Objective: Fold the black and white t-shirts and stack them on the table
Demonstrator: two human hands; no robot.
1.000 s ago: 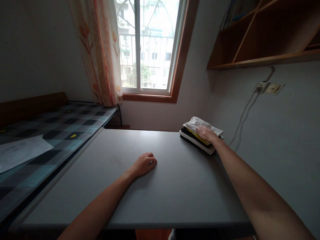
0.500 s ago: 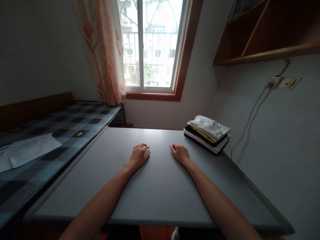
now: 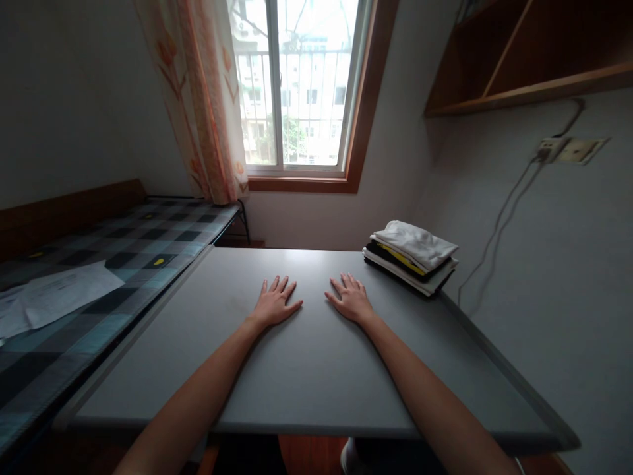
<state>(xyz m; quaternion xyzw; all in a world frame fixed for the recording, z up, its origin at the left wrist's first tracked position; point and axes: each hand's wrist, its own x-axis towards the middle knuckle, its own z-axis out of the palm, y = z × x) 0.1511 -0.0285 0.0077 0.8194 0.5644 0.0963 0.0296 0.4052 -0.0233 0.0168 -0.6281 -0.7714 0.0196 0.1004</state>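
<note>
My left hand (image 3: 273,303) lies flat on the grey table (image 3: 306,369), palm down, fingers spread, holding nothing. My right hand (image 3: 350,300) rests the same way a short gap to its right, also open and empty. A stack of folded clothes (image 3: 411,256), white on top with black and yellow layers below, sits at the table's far right corner, well beyond my right hand and untouched.
A bed with a checked blue cover (image 3: 99,264) runs along the table's left edge, with a sheet of paper (image 3: 54,297) on it. A window (image 3: 291,86) and curtain (image 3: 198,99) are behind. A wooden shelf (image 3: 524,59) and a wall socket with cable (image 3: 564,150) are on the right wall.
My right hand left the clothes stack and came back to the table's middle. Both hands went from curled to flat with spread fingers.
</note>
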